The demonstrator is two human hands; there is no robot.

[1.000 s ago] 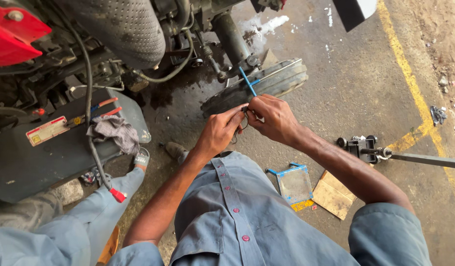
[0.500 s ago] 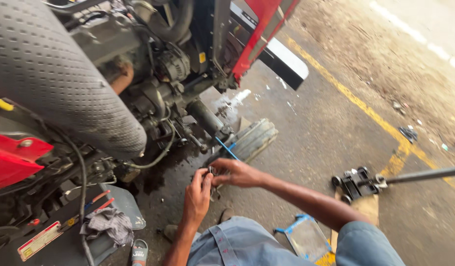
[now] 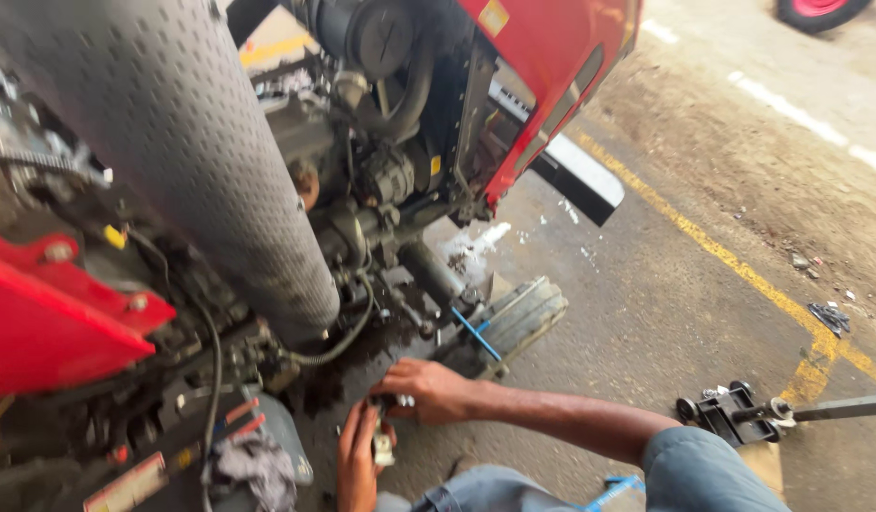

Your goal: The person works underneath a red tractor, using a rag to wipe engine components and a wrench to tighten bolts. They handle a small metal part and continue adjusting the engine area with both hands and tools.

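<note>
— Right, where do we stand with the small metal part (image 3: 385, 446)?

— We grip it low, at six o'clock; our left hand (image 3: 357, 465) closed on it from below, its long axis running up-down; our right hand (image 3: 428, 389) pinches its top — the nearer one.

— Around us?

— Blue-handled tool (image 3: 476, 334) at one o'clock; black hose (image 3: 338, 341) at eleven crowding in; floor jack (image 3: 727, 412) off at three.

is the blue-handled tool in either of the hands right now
No, the blue-handled tool sticks up by the ribbed block, apart from the right hand and the left hand.
</note>
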